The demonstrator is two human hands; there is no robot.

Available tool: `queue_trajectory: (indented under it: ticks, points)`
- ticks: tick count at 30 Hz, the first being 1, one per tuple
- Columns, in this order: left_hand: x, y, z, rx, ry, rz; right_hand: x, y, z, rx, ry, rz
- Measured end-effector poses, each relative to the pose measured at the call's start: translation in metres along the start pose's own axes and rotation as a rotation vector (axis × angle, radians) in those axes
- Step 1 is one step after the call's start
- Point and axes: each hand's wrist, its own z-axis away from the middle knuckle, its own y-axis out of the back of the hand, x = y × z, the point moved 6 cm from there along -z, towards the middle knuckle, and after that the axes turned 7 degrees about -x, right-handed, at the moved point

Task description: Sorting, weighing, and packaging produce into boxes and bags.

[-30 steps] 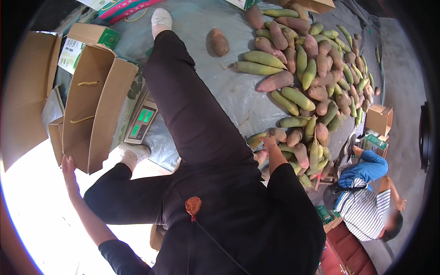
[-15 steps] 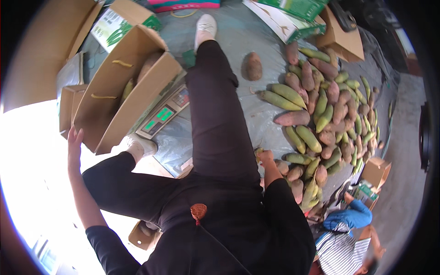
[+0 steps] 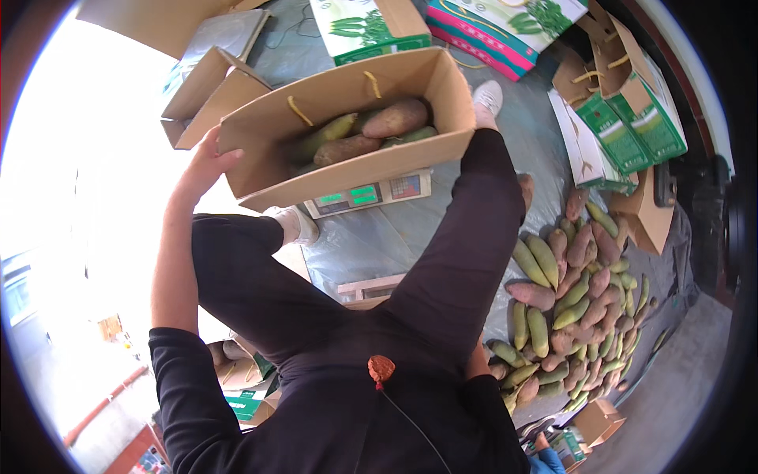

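Plainly, the left grip [image 3: 208, 167] is narrow, holding the left end of the open cardboard box [image 3: 355, 171], which stands just beyond the lit panel of the scale [image 3: 407, 187]. Green and brownish roots [image 3: 395, 118] lie inside (several overlap). The right grip is hidden beside the right thigh [image 3: 442, 276], so I cannot tell its state. Farther right spreads a root pile [image 3: 596, 312].

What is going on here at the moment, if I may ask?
A person's left hand touches the left end of an open cardboard box, which holds several green and reddish-brown root vegetables. The box appears to rest on a scale with a lit green display. The right hand is hidden behind the right leg, near a large pile of similar vegetables on the ground.
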Motion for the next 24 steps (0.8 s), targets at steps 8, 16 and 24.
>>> queue_trajectory:
  ticks: [8,16,24]
  points:
    - [0.000,-0.006,0.009,-0.006,-0.018,-0.096,-0.015,0.070,0.009,0.228,0.155,-0.206]
    - [0.018,-0.006,0.026,-0.019,-0.041,-0.284,-0.295,0.181,0.064,0.655,0.650,-0.138]
    - [0.026,-0.006,0.029,-0.053,-0.022,-0.232,-0.506,0.175,0.135,0.314,1.194,-0.598]
